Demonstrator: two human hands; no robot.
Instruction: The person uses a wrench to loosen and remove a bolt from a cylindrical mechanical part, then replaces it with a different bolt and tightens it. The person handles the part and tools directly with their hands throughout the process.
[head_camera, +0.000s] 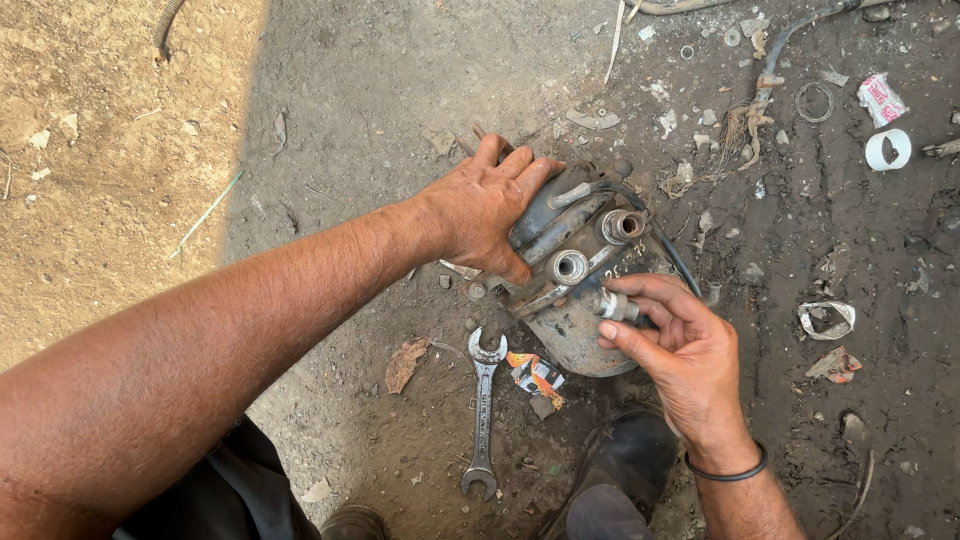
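A grimy round metal chamber (570, 320) with a clamp band and two threaded ports (568, 266) lies on the dirt ground. My left hand (490, 205) is spread over its upper left side, pressing on it. My right hand (672, 345) pinches a small threaded metal fitting (617, 306) between thumb and fingers, held against the chamber's right side just below the ports. A black band circles my right wrist. A thin black hose (668, 252) curves along the chamber's right edge.
A double open-ended spanner (484, 412) lies on the ground below the chamber, beside a crumpled orange wrapper (535, 377). A roll of white tape (887, 149), a ring (813, 101), scraps and washers litter the upper right. My dark shoe (632, 452) is below the chamber.
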